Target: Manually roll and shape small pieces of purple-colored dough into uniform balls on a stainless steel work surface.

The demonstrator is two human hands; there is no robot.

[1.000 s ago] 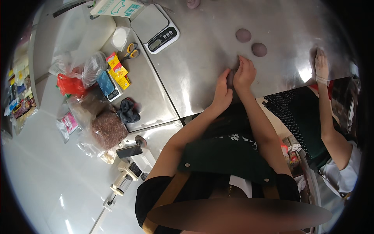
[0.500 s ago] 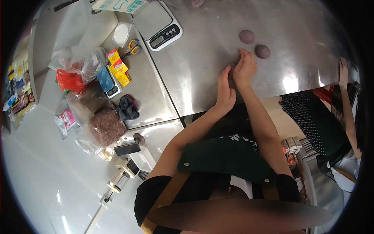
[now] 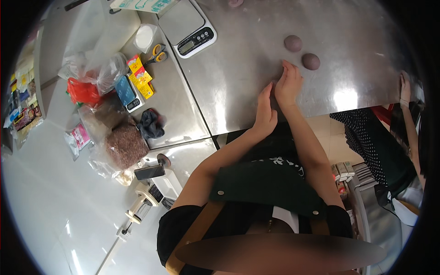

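My left hand (image 3: 266, 112) and my right hand (image 3: 288, 87) stand on edge on the steel tabletop (image 3: 247, 59), palms facing each other, fingers long and held together. They cup a small piece of purple dough, which is almost wholly hidden between the palms. Just beyond my right fingertips lie two smooth round purple dough balls, a nearer one (image 3: 310, 61) and a farther one (image 3: 293, 43), apart from each other. Another pinkish dough piece (image 3: 235, 2) is cut off by the top edge of the view.
To the left stand a digital scale (image 3: 187, 27), scissors (image 3: 158, 54), yellow packets (image 3: 140, 77), a smaller scale (image 3: 128, 94), a dark cloth (image 3: 151, 123) and a bag of reddish-brown filling (image 3: 126, 146). At the right edge another person's hand (image 3: 405, 87) rests by the table.
My hands stay cupped together and have shifted slightly; the purple dough that showed between them is now nearly covered. The whole view has moved a little, while the dough balls lie as before.
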